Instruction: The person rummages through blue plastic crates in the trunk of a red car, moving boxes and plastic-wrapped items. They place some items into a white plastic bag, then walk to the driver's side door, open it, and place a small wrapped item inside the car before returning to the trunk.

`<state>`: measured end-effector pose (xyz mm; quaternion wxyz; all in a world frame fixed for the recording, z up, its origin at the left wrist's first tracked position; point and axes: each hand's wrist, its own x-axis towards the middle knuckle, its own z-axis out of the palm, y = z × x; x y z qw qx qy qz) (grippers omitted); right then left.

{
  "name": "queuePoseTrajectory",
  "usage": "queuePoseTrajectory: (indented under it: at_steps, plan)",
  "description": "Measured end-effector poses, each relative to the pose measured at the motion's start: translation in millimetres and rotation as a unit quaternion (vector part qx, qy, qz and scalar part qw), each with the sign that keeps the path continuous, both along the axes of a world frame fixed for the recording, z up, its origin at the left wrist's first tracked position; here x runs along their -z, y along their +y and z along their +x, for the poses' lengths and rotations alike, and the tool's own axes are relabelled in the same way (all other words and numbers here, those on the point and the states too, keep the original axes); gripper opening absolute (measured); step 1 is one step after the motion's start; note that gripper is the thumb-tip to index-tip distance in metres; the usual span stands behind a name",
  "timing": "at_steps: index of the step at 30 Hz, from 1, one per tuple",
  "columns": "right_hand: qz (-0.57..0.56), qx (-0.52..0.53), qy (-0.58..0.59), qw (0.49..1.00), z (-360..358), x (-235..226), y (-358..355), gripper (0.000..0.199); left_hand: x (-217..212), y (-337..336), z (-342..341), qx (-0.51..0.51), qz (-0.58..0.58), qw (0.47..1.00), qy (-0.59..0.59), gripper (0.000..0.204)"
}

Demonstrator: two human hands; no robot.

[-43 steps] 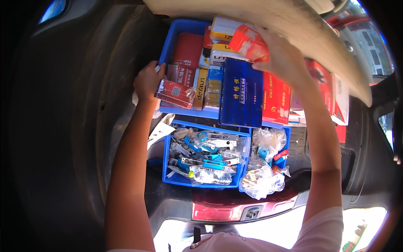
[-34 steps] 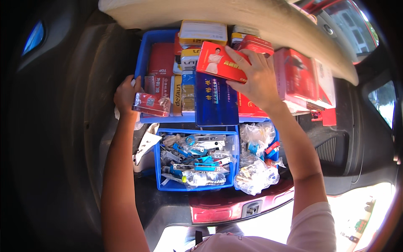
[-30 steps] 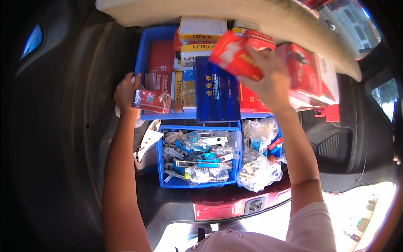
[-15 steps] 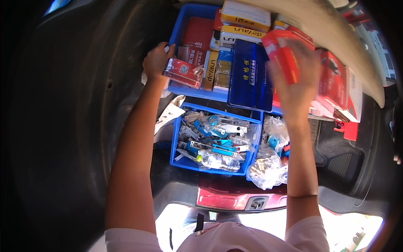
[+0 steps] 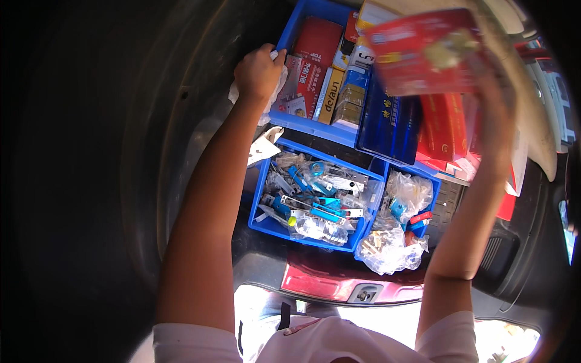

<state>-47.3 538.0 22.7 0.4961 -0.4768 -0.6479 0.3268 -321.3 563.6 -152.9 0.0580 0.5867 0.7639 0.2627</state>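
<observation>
My left hand (image 5: 259,74) is closed at the left edge of the upper blue bin (image 5: 315,128), fingers curled over its rim. Crumpled white plastic (image 5: 279,91) shows beside that hand. A flat red box (image 5: 417,54) with a gold picture is held up over the bin's right part by my right hand (image 5: 493,97); both are blurred by motion. In the bin lie red boxes (image 5: 318,41), a yellow-and-white box (image 5: 330,97) and a slanted dark blue box (image 5: 387,124). Another red box (image 5: 445,124) stands below the held one.
A lower blue bin (image 5: 302,238) holds blue and metal hardware pieces and a clear bottle (image 5: 321,228). To its right, a smaller blue bin (image 5: 431,196) contains bagged parts (image 5: 390,248). The car boot's red sill and latch (image 5: 365,294) run along the near side.
My right hand has lifted the red box and turned its broad face into view. The small red packet beside my left wrist no longer shows there. The view has shifted, moving the upper bin rightward.
</observation>
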Motion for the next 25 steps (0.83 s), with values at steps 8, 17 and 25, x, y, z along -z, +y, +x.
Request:
queuePoseTrajectory:
  at_steps: [8,17,25]
  plan:
    - [-0.191,0.050,-0.187,0.962,114,25,80,0.038,-3,1,7,-0.005,0.003,1.000,0.025,0.030]
    - [0.076,-0.020,-0.239,0.968,-51,16,24,0.040,-4,-6,-9,-0.014,-0.012,1.000,0.016,0.033]
    - [-0.148,-0.098,-0.415,0.893,-153,156,161,0.048,-7,10,-4,0.007,0.006,0.999,-0.030,0.034]
